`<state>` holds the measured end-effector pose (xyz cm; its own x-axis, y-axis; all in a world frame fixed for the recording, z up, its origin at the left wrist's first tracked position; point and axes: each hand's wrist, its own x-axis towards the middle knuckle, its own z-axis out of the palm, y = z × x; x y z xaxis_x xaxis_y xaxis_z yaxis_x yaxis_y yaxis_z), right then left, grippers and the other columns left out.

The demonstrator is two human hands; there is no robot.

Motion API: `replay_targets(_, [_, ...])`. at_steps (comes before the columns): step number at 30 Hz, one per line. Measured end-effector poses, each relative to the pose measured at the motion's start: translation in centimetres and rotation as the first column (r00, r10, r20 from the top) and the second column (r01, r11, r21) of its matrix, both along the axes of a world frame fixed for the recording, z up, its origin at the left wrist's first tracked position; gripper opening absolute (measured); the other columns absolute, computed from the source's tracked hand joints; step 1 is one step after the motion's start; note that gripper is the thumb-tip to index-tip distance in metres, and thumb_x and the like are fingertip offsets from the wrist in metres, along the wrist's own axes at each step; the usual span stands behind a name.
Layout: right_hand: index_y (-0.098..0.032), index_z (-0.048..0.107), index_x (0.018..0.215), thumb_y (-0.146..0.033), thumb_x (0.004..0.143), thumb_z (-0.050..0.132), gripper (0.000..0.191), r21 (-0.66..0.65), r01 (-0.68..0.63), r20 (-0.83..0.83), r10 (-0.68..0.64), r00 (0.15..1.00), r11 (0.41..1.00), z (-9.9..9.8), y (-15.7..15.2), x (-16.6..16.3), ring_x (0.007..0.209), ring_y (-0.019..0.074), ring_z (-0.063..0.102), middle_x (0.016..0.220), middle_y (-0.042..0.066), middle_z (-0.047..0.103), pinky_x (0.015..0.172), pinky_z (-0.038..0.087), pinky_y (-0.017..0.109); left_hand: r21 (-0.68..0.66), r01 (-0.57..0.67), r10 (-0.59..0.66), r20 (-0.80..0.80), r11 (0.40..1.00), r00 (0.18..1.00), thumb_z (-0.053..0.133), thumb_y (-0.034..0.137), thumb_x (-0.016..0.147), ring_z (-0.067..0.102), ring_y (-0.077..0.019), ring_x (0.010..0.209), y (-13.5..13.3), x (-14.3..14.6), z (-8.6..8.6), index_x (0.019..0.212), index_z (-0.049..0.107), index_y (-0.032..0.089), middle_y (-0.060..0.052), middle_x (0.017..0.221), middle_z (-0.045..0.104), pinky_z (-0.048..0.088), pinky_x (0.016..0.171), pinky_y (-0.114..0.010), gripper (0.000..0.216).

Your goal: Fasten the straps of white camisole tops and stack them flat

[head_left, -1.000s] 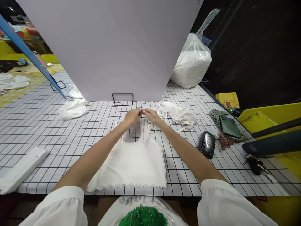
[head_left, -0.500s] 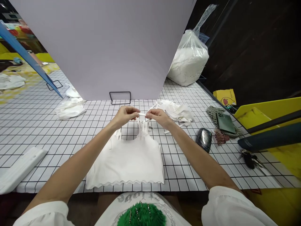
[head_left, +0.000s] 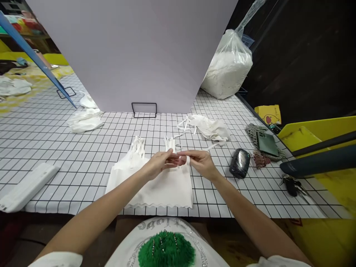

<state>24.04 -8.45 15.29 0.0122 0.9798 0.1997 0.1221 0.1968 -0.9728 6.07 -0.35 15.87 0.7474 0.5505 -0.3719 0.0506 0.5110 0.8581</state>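
Note:
A white top (head_left: 167, 187) with a wavy hem lies flat before me, its narrow straps (head_left: 137, 146) bunched towards the far side. Over its right half, my left hand (head_left: 160, 163) and my right hand (head_left: 202, 162) meet at the fingertips. Both are closed in a pinch on a thin white strap (head_left: 188, 161), mostly hidden by the fingers; a short loop shows below my right fingers. Just beyond my right hand, a white strip (head_left: 213, 145) trails towards a crumpled pile of white fabric (head_left: 208, 127).
A grid-patterned cloth (head_left: 116, 126) covers the table. A large grey panel (head_left: 133, 55) stands behind on a wire foot. More white fabric (head_left: 86, 120) and a long white box (head_left: 29, 187) lie left. At right are a black shiny case (head_left: 240, 163), phone (head_left: 267, 144), keys (head_left: 293, 186) and plastic bag (head_left: 228, 65).
Both hands have come nearer to me, from beyond the top's straps to above its body. The fingertips have closed together, and the strap stretched between them is now mostly hidden.

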Motion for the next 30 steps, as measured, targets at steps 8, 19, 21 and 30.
replay_targets(8, [-0.024, 0.070, 0.115, -0.033, 0.094, 0.061, 0.025, -0.233, -0.150, -0.414, 0.042, 0.909, 0.961, 1.4, -3.3, -1.6, 0.077, 0.0183, 0.072, 0.080, 0.002, 0.072, 0.079, 0.059, 0.039, -0.179, -0.019, 0.027, 0.040, 0.984, 0.999, 0.066, 0.021, 0.090, 0.065, -0.0159, 0.051, 0.4, 3.5, -0.8, 0.071, 0.070, 0.009, -0.006, 0.051, 0.065, 0.059, 0.071, -0.033, 0.024])
replay_targets(19, [-0.018, 0.080, 0.090, -0.049, 0.083, 0.074, 0.032, -0.509, -0.148, -0.415, -0.091, 0.905, 0.848, 1.8, -5.7, -1.9, 0.104, 0.0229, 0.063, 0.107, 0.011, 0.073, 0.087, 0.053, 0.039, -0.261, -0.086, 0.089, 0.000, 0.962, 0.996, 0.057, 0.015, 0.097, 0.076, -0.0217, 0.086, 1.6, 3.1, -1.5, 0.084, 0.072, 0.007, -0.016, 0.089, 0.078, 0.059, 0.093, -0.038, 0.021])
replay_targets(21, [-0.023, 0.081, 0.092, -0.053, 0.081, 0.075, 0.033, -0.486, -0.066, -0.362, -0.132, 0.923, 0.872, 1.9, -4.4, -1.6, 0.107, 0.0234, 0.060, 0.105, 0.009, 0.072, 0.089, 0.050, 0.040, -0.275, 0.003, -0.002, 0.003, 0.961, 1.000, 0.057, 0.018, 0.097, 0.076, -0.0230, 0.086, 1.2, 2.2, -1.4, 0.088, 0.073, 0.007, -0.018, 0.091, 0.077, 0.059, 0.094, -0.040, 0.022])
replay_targets(30, [-0.027, 0.079, 0.106, -0.058, 0.081, 0.072, 0.041, -0.407, 0.089, -0.463, -0.289, 0.838, 0.909, 0.4, -0.9, -2.9, 0.126, 0.0279, 0.052, 0.119, 0.007, 0.069, 0.105, 0.042, 0.045, -0.247, 0.007, 0.029, 0.143, 0.969, 0.989, 0.073, 0.021, 0.086, 0.074, -0.0243, 0.098, -1.5, -0.5, -1.5, 0.109, 0.074, 0.009, -0.018, 0.110, 0.076, 0.054, 0.101, -0.041, 0.026])
